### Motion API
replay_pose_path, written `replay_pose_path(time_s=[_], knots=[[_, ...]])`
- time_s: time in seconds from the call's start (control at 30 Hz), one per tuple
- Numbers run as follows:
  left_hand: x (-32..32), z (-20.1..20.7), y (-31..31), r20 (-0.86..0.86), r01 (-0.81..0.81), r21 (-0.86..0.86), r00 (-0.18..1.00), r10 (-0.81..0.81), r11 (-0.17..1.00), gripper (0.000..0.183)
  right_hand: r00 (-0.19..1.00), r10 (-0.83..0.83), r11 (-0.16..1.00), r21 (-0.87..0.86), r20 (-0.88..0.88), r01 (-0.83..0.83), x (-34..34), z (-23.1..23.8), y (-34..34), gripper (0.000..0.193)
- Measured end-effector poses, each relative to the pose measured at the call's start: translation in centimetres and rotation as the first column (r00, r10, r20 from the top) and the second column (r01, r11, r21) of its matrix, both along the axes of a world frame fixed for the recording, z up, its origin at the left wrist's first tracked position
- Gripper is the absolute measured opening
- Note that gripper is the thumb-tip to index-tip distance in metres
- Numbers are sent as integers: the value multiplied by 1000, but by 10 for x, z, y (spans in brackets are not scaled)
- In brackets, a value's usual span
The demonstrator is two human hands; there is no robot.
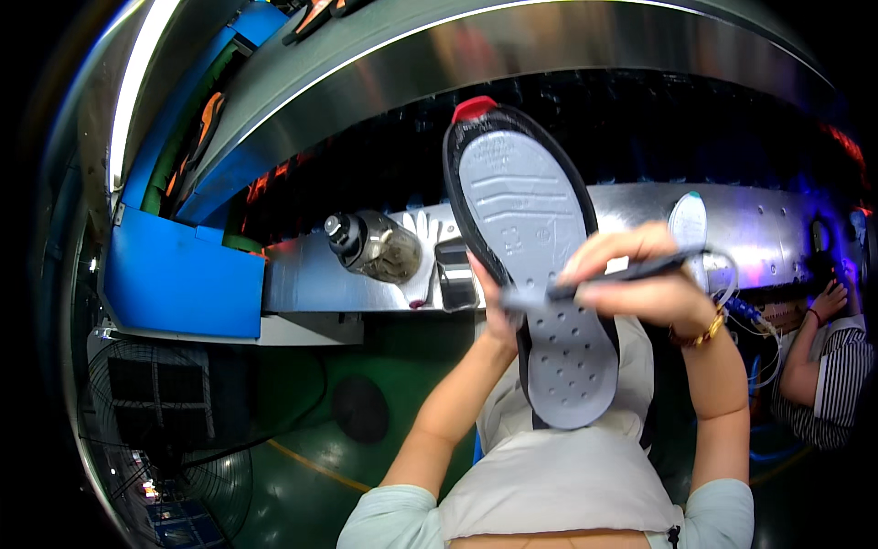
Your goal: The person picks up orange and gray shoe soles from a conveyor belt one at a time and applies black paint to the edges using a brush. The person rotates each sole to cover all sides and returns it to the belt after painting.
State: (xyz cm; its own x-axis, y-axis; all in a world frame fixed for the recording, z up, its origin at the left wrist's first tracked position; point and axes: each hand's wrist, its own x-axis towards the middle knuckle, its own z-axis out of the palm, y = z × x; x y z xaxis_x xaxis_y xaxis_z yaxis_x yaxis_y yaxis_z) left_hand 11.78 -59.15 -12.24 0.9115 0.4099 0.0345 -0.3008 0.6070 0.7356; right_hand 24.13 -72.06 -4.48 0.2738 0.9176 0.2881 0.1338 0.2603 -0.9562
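Note:
A long shoe sole stands before me in the middle, with a grey perforated inner face, a raised black rim and a red tip at the far end. My left hand grips its left edge, fingers partly hidden beneath it. My right hand is closed around a slim black brush, whose blurred bristle end lies over the sole's middle, near the left thumb; touching or apart, I cannot tell. A thin clear tube runs from the brush's rear end past my right wrist.
Beyond the sole runs a metal bench with a dark bottle, a white glove and a pale sole-shaped piece. A blue machine housing and a fan stand left. A co-worker's arm shows at right.

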Motion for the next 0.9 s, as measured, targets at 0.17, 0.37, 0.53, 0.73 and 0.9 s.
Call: replay_pose_path(time_s=[0.17,0.37,0.53,0.73,0.9], knots=[[6,10,5,-39,-44,-48,998,43,998,91,999,-34,999,-11,11,34,-5,-2,-4,16],[25,4,25,248,-17,-173,967,60,985,103,981,-195,981,3,8,195,-2,-3,-9,18],[15,20,35,408,55,-196,913,31,979,107,938,47,985,138,342,-100,-17,11,-20,16],[21,25,48,557,172,-155,829,-58,973,108,922,-43,993,119,385,-3,-20,1,-26,19],[16,27,54,570,210,-206,820,-57,956,108,977,-131,991,-2,166,133,-16,-6,-38,21]])
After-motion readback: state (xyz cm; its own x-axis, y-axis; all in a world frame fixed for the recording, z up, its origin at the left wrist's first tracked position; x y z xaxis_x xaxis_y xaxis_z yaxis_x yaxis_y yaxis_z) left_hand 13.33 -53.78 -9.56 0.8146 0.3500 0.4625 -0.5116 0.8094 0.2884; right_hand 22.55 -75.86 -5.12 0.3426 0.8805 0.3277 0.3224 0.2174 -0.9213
